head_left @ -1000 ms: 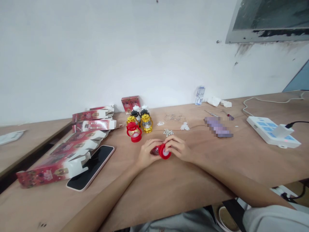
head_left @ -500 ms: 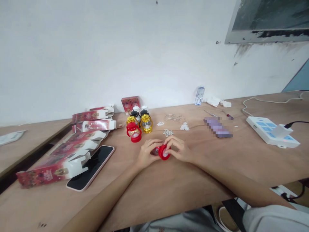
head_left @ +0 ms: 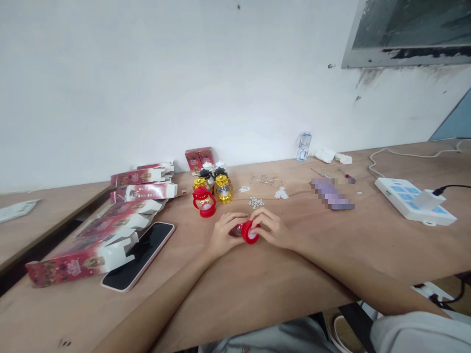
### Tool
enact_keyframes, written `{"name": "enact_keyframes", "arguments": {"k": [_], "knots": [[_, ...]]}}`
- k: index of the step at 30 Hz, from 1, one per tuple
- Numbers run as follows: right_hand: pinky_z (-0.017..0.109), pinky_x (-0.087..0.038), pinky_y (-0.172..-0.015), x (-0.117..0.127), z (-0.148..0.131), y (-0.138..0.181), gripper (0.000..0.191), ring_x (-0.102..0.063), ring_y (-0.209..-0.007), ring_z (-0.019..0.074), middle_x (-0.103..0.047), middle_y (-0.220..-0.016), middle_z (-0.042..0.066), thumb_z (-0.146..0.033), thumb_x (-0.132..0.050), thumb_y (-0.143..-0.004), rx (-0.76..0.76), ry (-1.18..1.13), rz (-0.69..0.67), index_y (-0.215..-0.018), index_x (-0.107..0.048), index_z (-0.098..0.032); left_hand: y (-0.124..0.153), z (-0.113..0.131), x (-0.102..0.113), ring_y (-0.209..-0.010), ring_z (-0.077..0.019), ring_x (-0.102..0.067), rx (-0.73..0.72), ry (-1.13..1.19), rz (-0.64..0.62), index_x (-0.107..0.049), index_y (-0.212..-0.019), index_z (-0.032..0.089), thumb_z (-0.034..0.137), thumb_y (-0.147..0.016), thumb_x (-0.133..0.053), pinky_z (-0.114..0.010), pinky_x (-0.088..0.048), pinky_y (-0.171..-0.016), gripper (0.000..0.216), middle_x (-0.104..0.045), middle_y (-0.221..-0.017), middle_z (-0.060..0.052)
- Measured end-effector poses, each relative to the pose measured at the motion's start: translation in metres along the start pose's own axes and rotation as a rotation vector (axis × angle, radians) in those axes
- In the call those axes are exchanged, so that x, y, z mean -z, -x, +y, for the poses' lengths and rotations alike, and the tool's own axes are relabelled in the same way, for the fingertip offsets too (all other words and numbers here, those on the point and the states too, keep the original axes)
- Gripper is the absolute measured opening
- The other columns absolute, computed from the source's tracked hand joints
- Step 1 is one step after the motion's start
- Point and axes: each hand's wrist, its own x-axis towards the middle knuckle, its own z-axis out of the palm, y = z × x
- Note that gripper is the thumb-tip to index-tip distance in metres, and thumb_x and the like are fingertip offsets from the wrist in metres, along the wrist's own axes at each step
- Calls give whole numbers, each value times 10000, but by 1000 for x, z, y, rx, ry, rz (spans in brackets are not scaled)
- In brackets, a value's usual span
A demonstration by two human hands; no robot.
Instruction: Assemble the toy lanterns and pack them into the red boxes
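Note:
A small red toy lantern (head_left: 247,239) is tipped on its side above the table, its round base with a pale centre turned towards me. My left hand (head_left: 223,236) is closed around the lantern's body. From the other side, the fingers of my right hand (head_left: 274,229) are bent onto the base, fingertips at the pale centre. What lies under those fingertips is hidden. Beyond my hands are a pile of small round button-like pieces (head_left: 256,202) and a heap of small white pieces (head_left: 281,192). Another red lantern (head_left: 204,202) stands upright to the left, in front of gold lanterns (head_left: 223,189).
Black lanterns and white lanterns stand behind the gold ones. Opened red boxes (head_left: 91,264) and a phone (head_left: 140,257) lie left. Thin wire-like pieces (head_left: 263,180) lie further back. To the right are a blurred purple item (head_left: 331,194), a screwdriver (head_left: 348,176), a bottle (head_left: 303,146) and a power strip (head_left: 408,201).
The fingers of my right hand have shifted slightly on the lantern's base. My left hand and the lantern stay practically where they were.

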Motion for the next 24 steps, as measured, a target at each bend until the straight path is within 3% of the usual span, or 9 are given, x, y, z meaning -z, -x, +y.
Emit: {"name": "enact_keyframes", "arguments": {"k": [9,13,18,24], "knots": [[349,-503,-812,-2,-3,6,77,-596,-936,184,-594,-1004,106,-205,-493,-894,9,26,22,-961,-524,-188,0,5,-1,-963,-230,-627,28,54,20,-577,-1018,198,342,-738,-694,-370,-504,-827,336,-657,-1025,-104],[330,-502,-800,-2,6,7,70,-612,-906,170,-630,-953,86,-193,-477,-902,-18,21,76,-959,-519,-191,0,6,-2,-953,-233,-621,18,23,19,-554,-1036,191,299,-722,-690,-363,-504,-812,359,-647,-1016,-102],[317,-493,-783,4,57,-15,143,-617,-828,161,-650,-860,54,-221,-431,-922,-308,361,-129,-909,-566,-175,1,7,-1,-957,-242,-618,139,27,95,-547,-1013,193,245,-697,-679,-361,-505,-817,347,-648,-1011,-91],[390,-436,-905,0,122,-61,273,-585,-1028,245,-641,-1075,184,-63,-444,-841,-418,547,-325,-1055,-612,-67,3,7,-2,-915,-243,-619,161,-19,146,-539,-985,192,270,-686,-687,-360,-500,-786,343,-649,-974,-82]]}}
